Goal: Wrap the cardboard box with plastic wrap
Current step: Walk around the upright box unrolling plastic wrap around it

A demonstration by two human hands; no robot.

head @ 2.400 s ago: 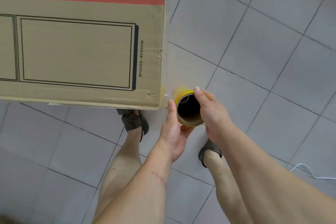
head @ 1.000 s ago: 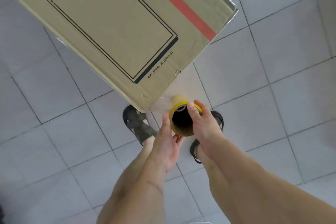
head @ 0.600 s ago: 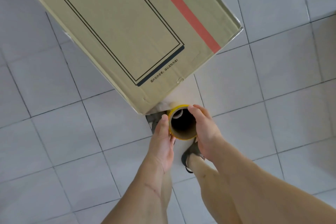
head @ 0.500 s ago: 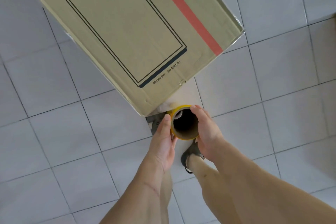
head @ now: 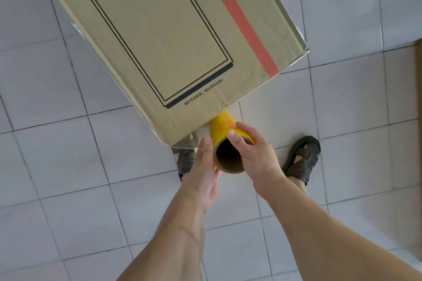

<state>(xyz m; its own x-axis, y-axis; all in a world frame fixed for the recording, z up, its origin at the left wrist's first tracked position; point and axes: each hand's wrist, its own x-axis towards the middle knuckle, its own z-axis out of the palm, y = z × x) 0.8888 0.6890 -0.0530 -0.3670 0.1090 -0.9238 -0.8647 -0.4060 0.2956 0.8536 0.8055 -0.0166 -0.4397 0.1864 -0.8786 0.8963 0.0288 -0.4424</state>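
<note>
A large cardboard box [head: 159, 36] with a red stripe and black printed frames fills the upper middle of the head view. Just below its near corner is a yellow roll of plastic wrap [head: 225, 131] on a brown cardboard core, its open end facing me. My left hand [head: 204, 171] cups the roll's left side with the thumb up along it. My right hand [head: 255, 155] grips the roll from the right, fingers curled over its top. Thin clear film stretches from the roll toward the box corner; the roll's far end is hidden behind the box.
Grey tiled floor [head: 68, 166] surrounds the box. My feet in dark sandals stand under the hands, the left sandal [head: 186, 158] beside the box corner and the right sandal [head: 301, 158] out to the right. A brown edge [head: 418, 80] shows at the far right.
The roll and both hands have shifted right along the box's short side past the corner. More of the yellow roll shows now, and my right foot has stepped out to the right.
</note>
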